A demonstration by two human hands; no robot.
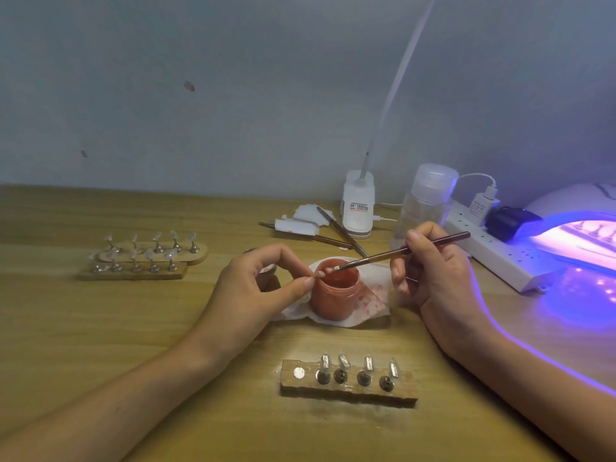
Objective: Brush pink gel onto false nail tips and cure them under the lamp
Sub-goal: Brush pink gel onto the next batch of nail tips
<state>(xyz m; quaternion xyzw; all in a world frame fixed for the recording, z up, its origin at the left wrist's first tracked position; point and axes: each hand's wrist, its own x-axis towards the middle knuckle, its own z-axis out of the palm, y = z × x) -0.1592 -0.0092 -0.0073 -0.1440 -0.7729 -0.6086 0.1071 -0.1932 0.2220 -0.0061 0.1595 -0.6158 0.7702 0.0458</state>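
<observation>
pink gel jar (335,296) open; left fingers (298,286) pinch nail tip (319,274), right fingers (416,240) grip brush (373,259).

Left hand (253,290) and right hand (436,281) — bare, forearms (133,388) bare too.

- The jar (336,295) was coated coral pink.
- The tissue (375,296) was white, blotched with pink stains.
- The brush (416,247) handle was seen as dark reddish brown.
- The nail tip (320,274) was seen as pale.
- The curing lamp (566,201) was white, lit violet-blue at the rim and pink within.
- The table (100,328) was finished in yellowish wood grain.
- The near holder (350,393) was brown, its stands silver-grey.
- The power strip (493,258) was white, the plug (510,221) black.
- The wall (233,95) was painted pale grey-blue.
</observation>
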